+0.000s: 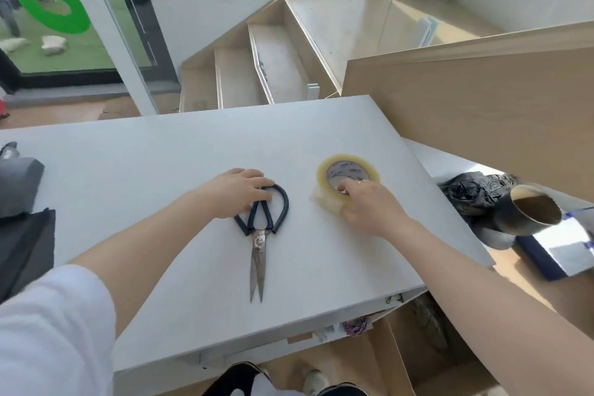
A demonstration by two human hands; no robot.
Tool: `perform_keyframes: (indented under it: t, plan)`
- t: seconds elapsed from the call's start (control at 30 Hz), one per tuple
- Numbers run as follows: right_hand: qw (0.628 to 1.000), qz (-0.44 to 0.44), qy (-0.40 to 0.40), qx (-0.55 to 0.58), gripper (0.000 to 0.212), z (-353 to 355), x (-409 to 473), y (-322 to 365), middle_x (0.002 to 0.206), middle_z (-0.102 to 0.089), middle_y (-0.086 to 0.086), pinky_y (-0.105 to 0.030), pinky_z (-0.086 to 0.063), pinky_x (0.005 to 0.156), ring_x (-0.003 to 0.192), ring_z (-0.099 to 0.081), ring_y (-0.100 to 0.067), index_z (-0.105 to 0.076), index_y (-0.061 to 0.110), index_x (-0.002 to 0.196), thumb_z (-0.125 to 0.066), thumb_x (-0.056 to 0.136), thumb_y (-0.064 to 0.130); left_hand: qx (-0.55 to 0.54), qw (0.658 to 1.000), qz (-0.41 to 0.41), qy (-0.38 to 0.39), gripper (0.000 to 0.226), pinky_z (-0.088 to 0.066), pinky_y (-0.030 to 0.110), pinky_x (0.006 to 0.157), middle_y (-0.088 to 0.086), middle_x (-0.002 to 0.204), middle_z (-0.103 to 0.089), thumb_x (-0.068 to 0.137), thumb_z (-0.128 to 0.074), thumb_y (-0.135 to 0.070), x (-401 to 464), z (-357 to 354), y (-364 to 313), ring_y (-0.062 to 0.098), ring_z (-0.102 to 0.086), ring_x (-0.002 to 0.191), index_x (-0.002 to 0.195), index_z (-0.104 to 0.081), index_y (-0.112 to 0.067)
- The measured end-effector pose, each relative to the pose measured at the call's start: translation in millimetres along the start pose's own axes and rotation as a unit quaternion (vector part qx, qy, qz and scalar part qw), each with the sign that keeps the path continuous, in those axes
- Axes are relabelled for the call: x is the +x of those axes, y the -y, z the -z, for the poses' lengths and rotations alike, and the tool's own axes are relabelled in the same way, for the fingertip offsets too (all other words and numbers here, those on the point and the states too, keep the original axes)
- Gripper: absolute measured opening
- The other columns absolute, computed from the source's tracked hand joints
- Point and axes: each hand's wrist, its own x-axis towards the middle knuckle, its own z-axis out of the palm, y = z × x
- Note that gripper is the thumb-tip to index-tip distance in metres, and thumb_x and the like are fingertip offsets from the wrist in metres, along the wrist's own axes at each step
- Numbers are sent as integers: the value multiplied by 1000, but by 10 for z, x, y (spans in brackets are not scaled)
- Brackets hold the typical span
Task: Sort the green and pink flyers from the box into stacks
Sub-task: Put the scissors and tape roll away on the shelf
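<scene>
Scissors with black loop handles (261, 228) gripped by left hand (239, 191); right hand (363, 202) pinches clear tape roll (347, 177) on white desk (144, 164).

The left hand (239, 191) is covering part of the scissors' (261, 228) dark handle loops, so whether its fingers are passing through a loop or only lying on top is not showing. The right hand (363, 202) is hiding the near side of the tape roll (347, 174), with at least one fingertip disappearing into the core. At the tabletop's (160, 170) left edge, dark objects (19, 190) are being cut off by the frame and are staying unidentifiable. Past the right edge, a dark cylinder (530, 212) is smearing with blur over a blue-bordered box (565, 251) that the frame is cropping.
</scene>
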Motion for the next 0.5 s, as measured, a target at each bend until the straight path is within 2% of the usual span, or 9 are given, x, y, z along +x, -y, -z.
perform_keyframes:
  t: [0.07, 0.13, 0.17, 0.27, 0.37, 0.5]
  plan:
    - [1000, 13, -8, -22, 42, -49, 2, 55, 121, -60, -1, -29, -31, 94, 113, -53, -22, -46, 16, 124, -55, 85, 27, -3, 997, -37, -60, 41, -27, 35, 106, -3, 145, -37, 88, -58, -20, 4, -37, 53, 21, -30, 136, 128, -50, -25]
    - [999, 8, -15, -33, 41, -92, 27, 119, 118, -61, -2, -30, -29, 97, 111, -54, -22, -45, 16, 125, -53, 87, 30, 0, 986, -87, -143, 35, -45, 37, 90, 1, 117, -61, 72, -75, -19, -26, -82, 119, 26, -55, 113, 105, -65, -19]
    - [999, 0, -16, -32, 39, -90, 42, 138, 115, -62, -3, -30, -29, 96, 109, -54, -23, -45, 15, 124, -52, 88, 29, 10, 981, -102, -167, 34, -49, 35, 82, -1, 103, -65, 65, -81, -23, -37, -117, 162, 24, -62, 100, 95, -67, -19]
    - [1000, -23, 8, -19, 35, -4, 31, 176, 114, -62, -6, -29, -31, 86, 107, -53, -26, -47, 14, 121, -52, 90, 27, 49, 973, -123, -190, 30, -51, 25, 71, -10, 79, -62, 63, -80, -42, -92, -219, 170, 15, -63, 78, 78, -63, -22]
    - [995, -64, 69, 17, 35, 95, -35, 145, 114, -60, -3, -30, -36, 76, 108, -50, -29, -48, 18, 122, -54, 89, 30, 61, 965, -156, -202, 30, -47, 23, 62, -8, 71, -59, 66, -78, -42, -121, -316, 144, 14, -59, 65, 75, -61, -20]
    - [990, -99, 101, 7, 40, 198, -219, 41, 126, -56, -5, -37, -44, 87, 113, -49, -29, -47, 20, 127, -55, 89, 27, 48, 964, -158, -206, 20, -45, 23, 60, -5, 73, -60, 71, -75, -28, -179, -324, 43, 13, -59, 61, 81, -61, -17]
